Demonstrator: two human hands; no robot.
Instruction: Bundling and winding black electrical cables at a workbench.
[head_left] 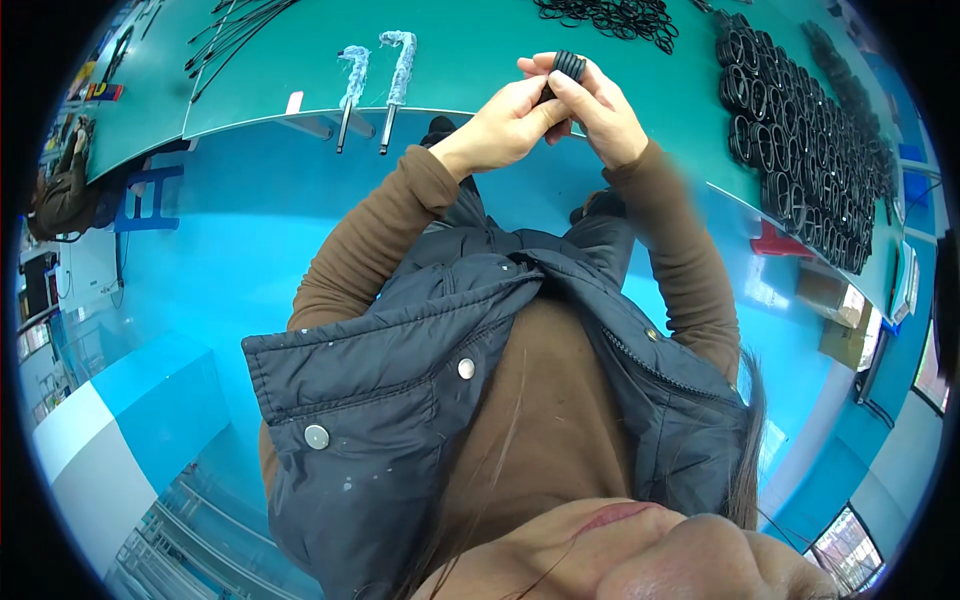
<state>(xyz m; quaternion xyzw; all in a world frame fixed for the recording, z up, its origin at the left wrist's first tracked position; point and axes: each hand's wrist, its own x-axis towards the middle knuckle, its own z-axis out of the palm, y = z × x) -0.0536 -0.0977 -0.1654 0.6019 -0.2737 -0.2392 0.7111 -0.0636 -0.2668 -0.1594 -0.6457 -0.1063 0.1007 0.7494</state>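
Observation:
A small coil of black cable is held up between my two hands, over the near edge of the green table. My right hand is closed round the coil, its thumb laid along the near side. My left hand pinches at the lower left part of the same coil, fingertips close to the right hand's. The fingers partly cover the cable, so its ends cannot be made out.
Two rods with blue-white wrapped hooks stick out past the table edge. Loose black cables lie far left, black loops at the back. Rows of bundled coils fill the right. A person sits at left near a blue stool.

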